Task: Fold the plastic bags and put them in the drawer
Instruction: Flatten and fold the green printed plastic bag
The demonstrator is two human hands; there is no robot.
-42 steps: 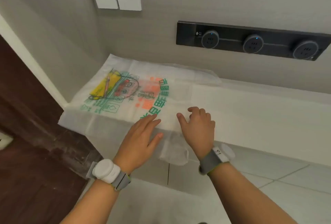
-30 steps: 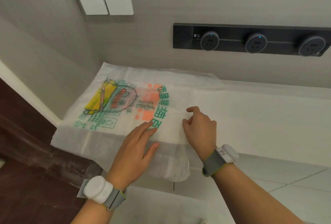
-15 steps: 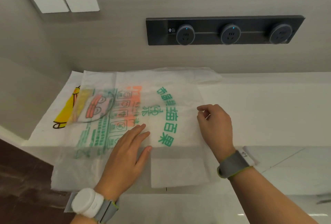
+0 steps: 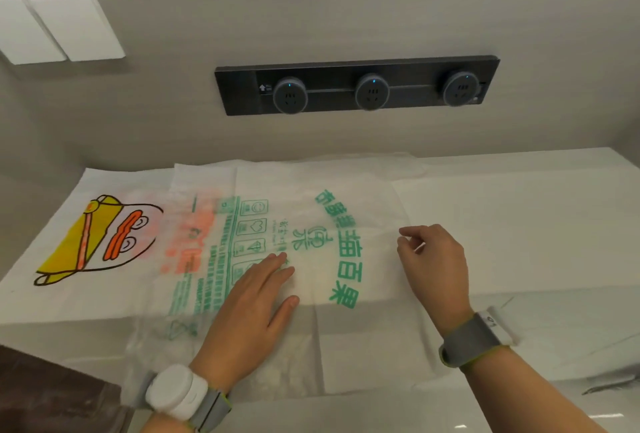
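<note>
A translucent white plastic bag with green print [image 4: 329, 218] lies flat on the white counter [image 4: 519, 218], its near end hanging over the front edge. It partly covers a second white bag with a yellow cartoon print [image 4: 97, 238], which shows at the left. My left hand [image 4: 252, 304] presses flat on the green-print bag, fingers straight. My right hand [image 4: 436, 266] has curled fingers, and its thumb and forefinger pinch that bag's right edge. No drawer is in view.
A dark socket rail with three round sockets [image 4: 356, 86] is mounted on the wall behind the counter. Two white wall switches [image 4: 59, 27] sit at the upper left. Dark wood [image 4: 52, 398] shows below the counter's left end.
The green-print bag has slid to the right across the cartoon bag, uncovering the yellow print. My right hand moved right with the bag's edge; my left hand stays flat on it.
</note>
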